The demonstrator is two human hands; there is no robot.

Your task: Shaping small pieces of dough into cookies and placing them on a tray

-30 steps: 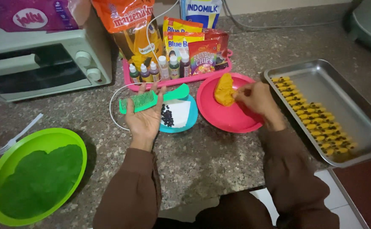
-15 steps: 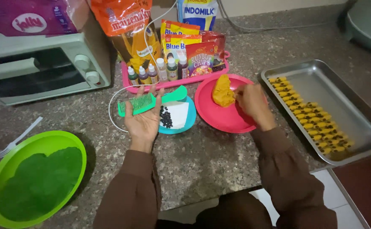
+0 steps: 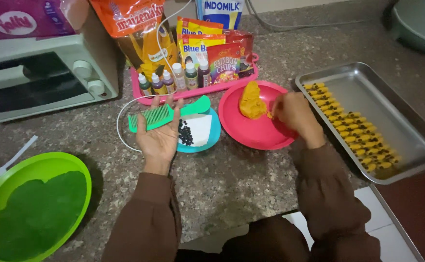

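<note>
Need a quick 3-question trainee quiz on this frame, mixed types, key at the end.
1. True or false: the left hand holds a green comb on its open palm.
2. The right hand pinches at the orange dough on which plate: A pink, B blue, C green?
3. Where do the shaped yellow pieces lie?

Key: 1 true. 2 A, the pink plate. 3 In a row on the metal tray.

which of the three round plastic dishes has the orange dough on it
The pink plate by the right hand holds the orange dough lump; the small blue dish holds dark bits, the green bowl green dough.
</note>
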